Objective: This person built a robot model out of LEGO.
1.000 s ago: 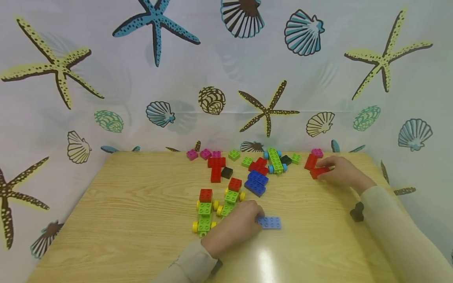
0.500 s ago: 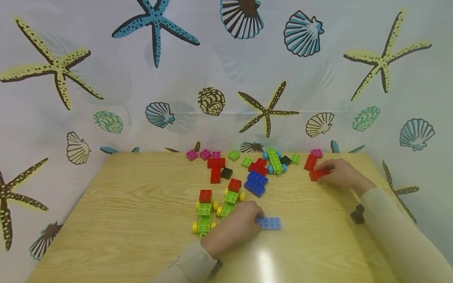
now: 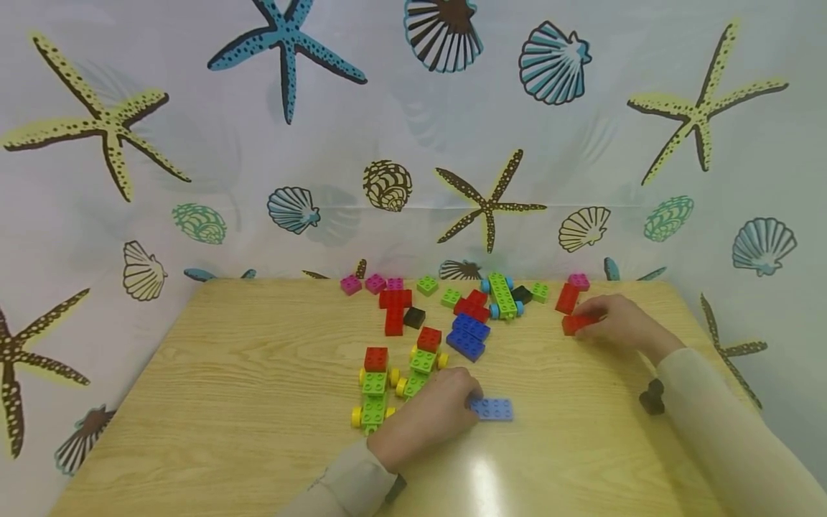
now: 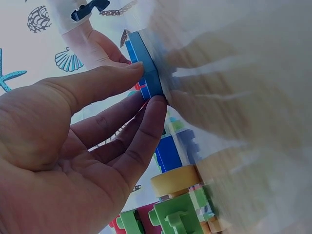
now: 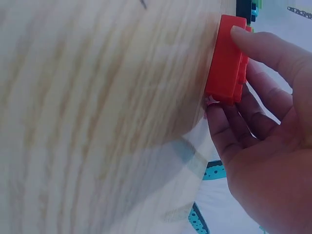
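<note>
My left hand rests on the wooden table and pinches the left end of a light blue flat plate. In the left wrist view the thumb and fingertips clamp the light blue plate by its edge. My right hand, at the far right, grips a red brick lying on the table. The right wrist view shows the red brick held between thumb and fingers. A second red brick and a pink brick lie just behind it.
Two green wheeled builds with red tops stand by my left hand. Blue bricks, red bricks, a green chassis with blue wheels and small loose bricks fill the back middle. A black piece lies beside my right forearm.
My right hand has drawn the red brick a little nearer and to the left, away from the other red brick. The left hand and blue plate have stayed put.
</note>
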